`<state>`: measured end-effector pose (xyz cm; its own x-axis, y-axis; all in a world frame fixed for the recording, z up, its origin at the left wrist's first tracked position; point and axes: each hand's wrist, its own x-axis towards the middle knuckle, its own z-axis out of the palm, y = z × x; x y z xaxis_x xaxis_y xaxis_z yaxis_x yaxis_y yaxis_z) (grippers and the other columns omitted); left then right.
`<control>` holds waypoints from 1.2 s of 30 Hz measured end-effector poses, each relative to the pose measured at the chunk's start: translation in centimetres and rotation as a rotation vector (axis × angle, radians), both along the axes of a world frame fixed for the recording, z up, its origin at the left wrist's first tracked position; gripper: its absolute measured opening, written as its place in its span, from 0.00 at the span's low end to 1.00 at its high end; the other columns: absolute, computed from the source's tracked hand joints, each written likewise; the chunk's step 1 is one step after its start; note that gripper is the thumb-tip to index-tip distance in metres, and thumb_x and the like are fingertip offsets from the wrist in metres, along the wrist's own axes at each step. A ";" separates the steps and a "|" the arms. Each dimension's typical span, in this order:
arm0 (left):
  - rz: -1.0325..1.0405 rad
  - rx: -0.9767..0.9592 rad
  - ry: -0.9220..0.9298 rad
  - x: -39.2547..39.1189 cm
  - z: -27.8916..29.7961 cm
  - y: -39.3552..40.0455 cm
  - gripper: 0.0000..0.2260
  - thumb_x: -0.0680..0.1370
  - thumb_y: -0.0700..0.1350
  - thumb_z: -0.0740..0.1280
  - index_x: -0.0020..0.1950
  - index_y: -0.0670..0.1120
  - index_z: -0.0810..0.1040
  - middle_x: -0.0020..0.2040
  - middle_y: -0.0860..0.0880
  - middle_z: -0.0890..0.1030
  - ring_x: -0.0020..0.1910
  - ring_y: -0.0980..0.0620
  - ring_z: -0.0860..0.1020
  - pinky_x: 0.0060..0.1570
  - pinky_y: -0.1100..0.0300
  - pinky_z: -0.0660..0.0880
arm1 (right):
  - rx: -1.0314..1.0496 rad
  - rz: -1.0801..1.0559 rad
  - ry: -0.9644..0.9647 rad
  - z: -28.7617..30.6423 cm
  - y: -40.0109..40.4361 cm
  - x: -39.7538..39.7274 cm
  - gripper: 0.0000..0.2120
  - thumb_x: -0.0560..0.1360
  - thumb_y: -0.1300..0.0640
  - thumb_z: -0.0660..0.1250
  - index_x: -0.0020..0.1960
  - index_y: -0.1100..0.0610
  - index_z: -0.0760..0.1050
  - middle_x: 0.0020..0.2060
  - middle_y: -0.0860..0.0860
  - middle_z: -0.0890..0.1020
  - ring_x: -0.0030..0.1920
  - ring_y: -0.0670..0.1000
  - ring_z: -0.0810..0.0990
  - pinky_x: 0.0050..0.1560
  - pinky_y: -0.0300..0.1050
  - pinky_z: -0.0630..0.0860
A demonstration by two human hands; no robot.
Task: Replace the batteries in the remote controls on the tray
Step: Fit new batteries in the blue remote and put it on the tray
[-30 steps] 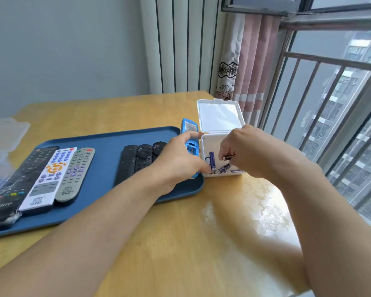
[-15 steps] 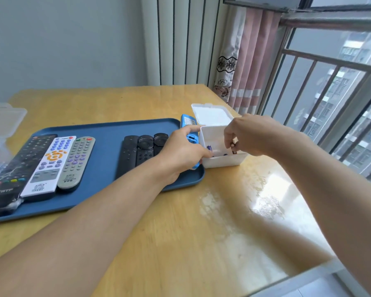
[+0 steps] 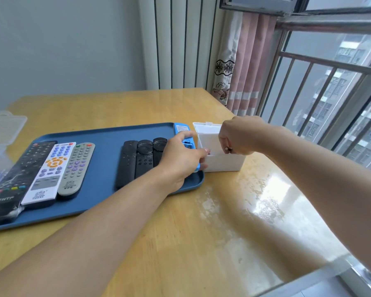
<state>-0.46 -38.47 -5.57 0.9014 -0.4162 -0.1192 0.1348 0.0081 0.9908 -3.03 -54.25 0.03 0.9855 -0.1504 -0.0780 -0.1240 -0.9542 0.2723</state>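
A blue tray (image 3: 107, 136) lies on the wooden table. At its right edge lies a blue remote (image 3: 181, 127), back side up, and my left hand (image 3: 181, 155) grips it with thumb and fingers around its middle. Just right of the tray stands a small white box (image 3: 223, 162) with its lid (image 3: 207, 127) flipped open behind it. My right hand (image 3: 240, 136) hovers over the box mouth and pinches a small battery (image 3: 228, 149) between its fingertips. The inside of the box is mostly hidden.
On the tray's left lie a black remote (image 3: 15, 179), a white remote (image 3: 49, 170) and a grey remote (image 3: 77, 168). Three black remotes (image 3: 139, 159) sit mid-tray. A clear plastic box (image 3: 0, 133) stands at far left. A curtain and barred window are at right.
My right hand has lifted from inside the white box to above its rim, with a battery pinched in its fingers. My left hand stays on the blue remote. The camera has tilted up.
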 end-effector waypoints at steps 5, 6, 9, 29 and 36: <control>0.035 -0.082 0.087 -0.8 0.2 -0.2 0.26 0.78 0.30 0.69 0.74 0.46 0.69 0.46 0.42 0.77 0.37 0.48 0.80 0.38 0.55 0.84 | 0.015 -0.028 -0.056 -0.2 -0.2 -1.0 0.16 0.71 0.66 0.66 0.39 0.46 0.81 0.36 0.44 0.79 0.41 0.51 0.78 0.38 0.43 0.70; 0.041 -0.085 0.089 -0.8 0.2 -0.2 0.26 0.79 0.30 0.68 0.74 0.46 0.69 0.47 0.42 0.77 0.37 0.48 0.80 0.39 0.55 0.84 | -0.001 -0.033 -0.052 -0.2 -0.2 -1.2 0.15 0.71 0.66 0.66 0.40 0.46 0.81 0.36 0.44 0.79 0.43 0.51 0.78 0.47 0.47 0.72; 0.061 -0.089 0.086 -0.9 0.3 -0.2 0.26 0.79 0.29 0.67 0.74 0.47 0.70 0.51 0.40 0.77 0.37 0.48 0.81 0.38 0.54 0.84 | -0.091 -0.016 -0.051 -0.4 0.3 -1.9 0.15 0.71 0.67 0.64 0.42 0.47 0.81 0.39 0.46 0.81 0.48 0.51 0.79 0.75 0.61 0.52; 0.147 -0.126 -0.001 -2.4 0.4 -0.8 0.27 0.78 0.27 0.64 0.71 0.51 0.72 0.56 0.43 0.74 0.26 0.55 0.82 0.35 0.57 0.84 | -0.446 0.242 0.256 0.7 1.7 -1.1 0.06 0.74 0.63 0.66 0.42 0.53 0.75 0.35 0.49 0.74 0.38 0.54 0.75 0.36 0.42 0.70; 0.136 -0.140 0.104 -1.8 0.6 -0.3 0.26 0.78 0.27 0.63 0.71 0.50 0.71 0.52 0.44 0.76 0.31 0.51 0.83 0.42 0.53 0.85 | -0.336 0.330 0.175 0.9 0.1 1.5 0.06 0.78 0.58 0.64 0.45 0.50 0.77 0.43 0.53 0.80 0.38 0.54 0.76 0.32 0.44 0.68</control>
<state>-2.26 -38.77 -4.95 0.9363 -0.3108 -0.1636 0.2240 0.1698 0.9597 -1.49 -54.10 0.93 0.9612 0.1215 -0.2476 0.2445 -0.7912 0.5606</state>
